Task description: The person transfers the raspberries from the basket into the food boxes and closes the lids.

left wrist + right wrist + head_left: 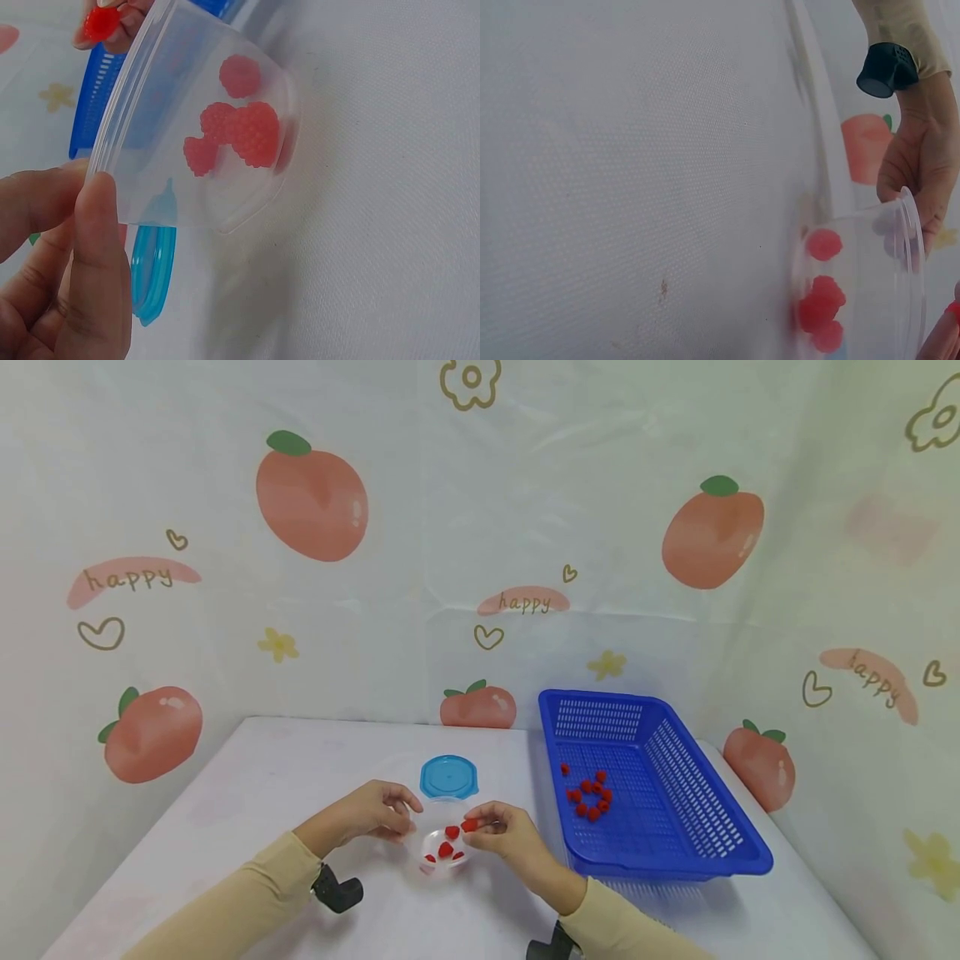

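Observation:
A clear plastic container (pixel 169 97) stands on the white table with several red raspberries (pixel 253 135) lying on its bottom. My left hand (pixel 367 817) pinches the container's rim from the left, thumb and fingertips at the edge in the left wrist view. Over the right side of the opening, my right hand (pixel 517 847) holds one raspberry (pixel 469 825) between thumb and fingers. In the right wrist view, only a bit of that raspberry (pixel 953 309) and the fingertips show at the lower right edge. Just behind the container lies a blue lid (pixel 448 777).
On the right, a large blue perforated basket (pixel 667 867) holds several more raspberries (pixel 594 814) toward its left side. A patterned cloth backdrop (pixel 405 635) rises behind the table. Black cameras sit on both wrists.

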Available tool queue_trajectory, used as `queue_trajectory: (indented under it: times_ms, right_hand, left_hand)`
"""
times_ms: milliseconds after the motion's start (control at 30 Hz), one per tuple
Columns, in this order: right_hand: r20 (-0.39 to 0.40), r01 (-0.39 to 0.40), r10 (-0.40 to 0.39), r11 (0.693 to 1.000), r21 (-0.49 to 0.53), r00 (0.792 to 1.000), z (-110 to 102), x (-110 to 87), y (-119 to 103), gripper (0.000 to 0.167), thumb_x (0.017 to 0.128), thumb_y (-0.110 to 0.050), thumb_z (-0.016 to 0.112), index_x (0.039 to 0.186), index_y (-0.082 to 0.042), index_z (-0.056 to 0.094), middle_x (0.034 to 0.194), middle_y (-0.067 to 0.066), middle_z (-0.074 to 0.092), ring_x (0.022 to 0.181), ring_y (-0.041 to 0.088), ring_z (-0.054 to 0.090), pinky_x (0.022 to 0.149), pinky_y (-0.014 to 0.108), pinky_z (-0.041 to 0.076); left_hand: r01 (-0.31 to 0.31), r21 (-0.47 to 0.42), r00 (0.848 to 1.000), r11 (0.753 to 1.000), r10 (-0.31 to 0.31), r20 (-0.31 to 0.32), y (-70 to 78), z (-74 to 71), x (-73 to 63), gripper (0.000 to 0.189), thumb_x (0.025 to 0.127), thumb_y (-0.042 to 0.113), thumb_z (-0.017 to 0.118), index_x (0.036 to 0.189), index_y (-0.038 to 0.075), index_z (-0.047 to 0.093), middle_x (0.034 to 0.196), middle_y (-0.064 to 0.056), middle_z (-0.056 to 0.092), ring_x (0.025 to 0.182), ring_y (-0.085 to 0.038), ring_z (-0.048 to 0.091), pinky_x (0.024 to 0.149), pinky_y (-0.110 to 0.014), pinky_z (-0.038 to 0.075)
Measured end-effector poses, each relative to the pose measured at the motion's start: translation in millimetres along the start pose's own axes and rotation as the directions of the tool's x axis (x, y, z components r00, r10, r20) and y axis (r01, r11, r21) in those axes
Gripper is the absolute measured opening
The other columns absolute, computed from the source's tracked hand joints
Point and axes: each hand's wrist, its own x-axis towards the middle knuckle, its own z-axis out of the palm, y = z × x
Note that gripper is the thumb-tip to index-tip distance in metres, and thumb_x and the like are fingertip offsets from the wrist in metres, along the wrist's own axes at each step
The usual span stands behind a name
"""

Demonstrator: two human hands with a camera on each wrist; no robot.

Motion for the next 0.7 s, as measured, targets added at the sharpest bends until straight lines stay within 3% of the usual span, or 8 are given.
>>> queue_trajectory:
  times_ms: [400,700]
  right_hand:
    - [0.029,-0.004,0.004,1.000,0.010,1.000,-0.6,-0.6,-0.8,0.033,0.082,-0.002,0.073,0.111,0.009,0.064,0.092,0.005,0.064,0.076,0.010,0.059,0.075,0.019,0.055]
    - [0.018,0.014,-0.013,1.000,-0.024,1.000,-0.5,-0.7,-1.0,0.031,0.082,-0.001,0.072,0.110,0.008,0.066,0.088,0.003,0.059,0.075,0.010,0.055,0.069,0.014,0.051]
  left_hand:
    - [0.017,0.019,1.000,1.000,-0.017,-0.018,0.2,1.2,0.3,0.029,0.080,0.003,0.075,0.106,-0.001,0.065,0.078,-0.007,0.056,0.067,-0.017,0.058,0.065,-0.028,0.059]
    - [0.015,0.023,1.000,1.000,-0.014,-0.018,1.4,1.7,-1.1,0.029,0.080,0.003,0.075,0.107,-0.001,0.065,0.079,-0.007,0.056,0.067,-0.017,0.059,0.065,-0.028,0.059]
